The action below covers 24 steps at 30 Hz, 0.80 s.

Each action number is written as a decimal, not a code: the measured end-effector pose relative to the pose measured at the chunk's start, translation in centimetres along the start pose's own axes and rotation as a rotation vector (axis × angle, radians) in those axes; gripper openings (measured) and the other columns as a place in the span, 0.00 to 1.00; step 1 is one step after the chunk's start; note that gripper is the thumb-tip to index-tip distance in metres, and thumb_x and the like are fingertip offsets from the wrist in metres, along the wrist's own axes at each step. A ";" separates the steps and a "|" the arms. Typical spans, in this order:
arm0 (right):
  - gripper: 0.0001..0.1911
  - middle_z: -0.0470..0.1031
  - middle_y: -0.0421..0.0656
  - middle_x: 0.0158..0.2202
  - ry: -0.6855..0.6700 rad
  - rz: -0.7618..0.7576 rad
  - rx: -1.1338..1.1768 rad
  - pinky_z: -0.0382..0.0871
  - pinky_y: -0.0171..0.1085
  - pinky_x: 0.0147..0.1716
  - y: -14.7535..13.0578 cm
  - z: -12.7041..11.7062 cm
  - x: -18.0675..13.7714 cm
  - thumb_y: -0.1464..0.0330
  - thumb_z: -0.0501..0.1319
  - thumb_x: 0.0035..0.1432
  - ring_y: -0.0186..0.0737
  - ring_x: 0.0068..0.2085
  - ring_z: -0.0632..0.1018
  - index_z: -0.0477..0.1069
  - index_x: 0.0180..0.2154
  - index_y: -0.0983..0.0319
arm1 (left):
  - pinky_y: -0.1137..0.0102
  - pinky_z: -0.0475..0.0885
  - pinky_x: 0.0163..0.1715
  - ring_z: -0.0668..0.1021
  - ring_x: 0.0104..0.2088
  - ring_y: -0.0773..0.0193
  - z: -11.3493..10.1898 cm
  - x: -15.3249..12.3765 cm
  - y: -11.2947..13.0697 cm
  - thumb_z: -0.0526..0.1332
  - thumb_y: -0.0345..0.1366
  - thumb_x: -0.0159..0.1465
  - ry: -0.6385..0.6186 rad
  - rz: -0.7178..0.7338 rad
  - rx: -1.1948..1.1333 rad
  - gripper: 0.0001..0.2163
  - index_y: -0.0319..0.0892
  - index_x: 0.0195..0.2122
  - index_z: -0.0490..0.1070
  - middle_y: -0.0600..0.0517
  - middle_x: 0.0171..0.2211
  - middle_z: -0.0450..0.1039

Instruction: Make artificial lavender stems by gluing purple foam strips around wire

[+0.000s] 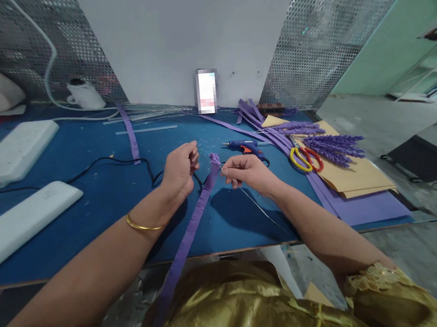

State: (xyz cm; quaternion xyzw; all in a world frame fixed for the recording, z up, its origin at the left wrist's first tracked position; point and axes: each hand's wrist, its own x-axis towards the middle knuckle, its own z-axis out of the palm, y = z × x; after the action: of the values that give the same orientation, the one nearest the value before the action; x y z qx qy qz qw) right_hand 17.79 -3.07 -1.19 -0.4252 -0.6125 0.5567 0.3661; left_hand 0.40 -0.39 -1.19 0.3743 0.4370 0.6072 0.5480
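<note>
My right hand (245,170) pinches a thin wire (266,214) between thumb and fingers, and the wire's tail runs down toward the table's front edge. At the wire's top end sits a small gathered purple paper bloom (214,159). From it a long fringed purple paper strip (193,221) slants down over the table edge to my lap. To the left of the bloom, and apart from it, my left hand (181,169) is raised with its fingers curled in; nothing shows in them. A blue glue gun (245,144) lies just beyond my right hand.
Scissors (304,159), finished purple flower sprigs (330,147), brown paper (359,175) and purple sheets (373,209) lie at the right. A phone (207,91) leans on the back panel. White power strips (29,218), a black cord (90,168) and a white mug (85,95) are at the left.
</note>
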 end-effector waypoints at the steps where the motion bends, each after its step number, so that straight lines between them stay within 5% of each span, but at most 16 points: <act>1: 0.09 0.74 0.37 0.20 -0.001 0.002 0.000 0.63 0.29 0.20 0.0 0.0 0.0 0.65 0.67 0.50 0.28 0.19 0.71 0.73 0.27 0.64 | 0.74 0.57 0.17 0.56 0.17 0.72 0.0 0.0 0.0 0.66 0.41 0.58 -0.004 -0.008 0.022 0.22 0.43 0.14 0.56 0.59 0.15 0.51; 5: 0.08 0.74 0.37 0.20 0.000 0.006 -0.005 0.62 0.29 0.20 -0.1 0.0 0.0 0.65 0.66 0.50 0.28 0.19 0.71 0.73 0.27 0.64 | 0.72 0.61 0.20 0.59 0.18 0.70 -0.2 0.2 -0.4 0.64 0.53 0.58 0.001 -0.032 0.096 0.28 0.45 0.12 0.52 0.57 0.14 0.52; 9: 0.09 0.74 0.37 0.20 0.002 0.001 -0.002 0.63 0.30 0.20 -0.1 0.0 0.0 0.65 0.66 0.50 0.28 0.19 0.71 0.73 0.27 0.64 | 0.71 0.70 0.35 0.75 0.34 0.65 -0.3 0.7 -1.0 0.71 0.38 0.51 0.136 0.108 0.139 0.08 0.44 0.28 0.74 0.51 0.33 0.75; 12: 0.09 0.74 0.37 0.20 0.000 -0.003 -0.006 0.63 0.30 0.20 0.0 0.0 0.0 0.65 0.66 0.50 0.28 0.19 0.71 0.73 0.27 0.64 | 0.69 0.70 0.44 0.76 0.45 0.61 -0.3 0.9 -1.1 0.70 0.34 0.50 0.168 0.194 0.161 0.11 0.45 0.37 0.78 0.50 0.43 0.77; 14: 0.09 0.74 0.37 0.20 0.001 -0.007 -0.008 0.63 0.30 0.20 0.0 0.0 0.0 0.64 0.66 0.50 0.28 0.20 0.71 0.73 0.27 0.64 | 0.68 0.70 0.42 0.76 0.43 0.59 -0.4 0.7 -0.9 0.68 0.42 0.54 0.152 0.153 0.186 0.09 0.42 0.30 0.77 0.48 0.38 0.78; 18: 0.10 0.74 0.37 0.21 0.022 -0.021 -0.001 0.62 0.30 0.20 0.0 -0.1 0.1 0.63 0.66 0.50 0.28 0.19 0.71 0.73 0.27 0.64 | 0.69 0.68 0.33 0.77 0.34 0.61 -0.2 -0.2 -0.5 0.69 0.56 0.50 -0.024 -0.054 0.183 0.20 0.41 0.26 0.77 0.48 0.30 0.77; 24: 0.10 0.74 0.37 0.21 0.044 -0.044 -0.006 0.63 0.30 0.21 -0.4 -0.2 0.0 0.63 0.66 0.50 0.28 0.19 0.71 0.72 0.27 0.64 | 0.72 0.60 0.24 0.68 0.22 0.70 0.3 -1.2 0.2 0.75 0.53 0.42 -0.251 -0.180 0.254 0.21 0.39 0.26 0.78 0.54 0.21 0.71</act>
State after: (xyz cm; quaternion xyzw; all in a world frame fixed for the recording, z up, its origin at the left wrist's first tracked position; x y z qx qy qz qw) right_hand 17.91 -3.05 -0.81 -0.4250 -0.6153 0.5370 0.3904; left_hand 0.76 -1.52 -0.83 0.4727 0.4702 0.4443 0.5984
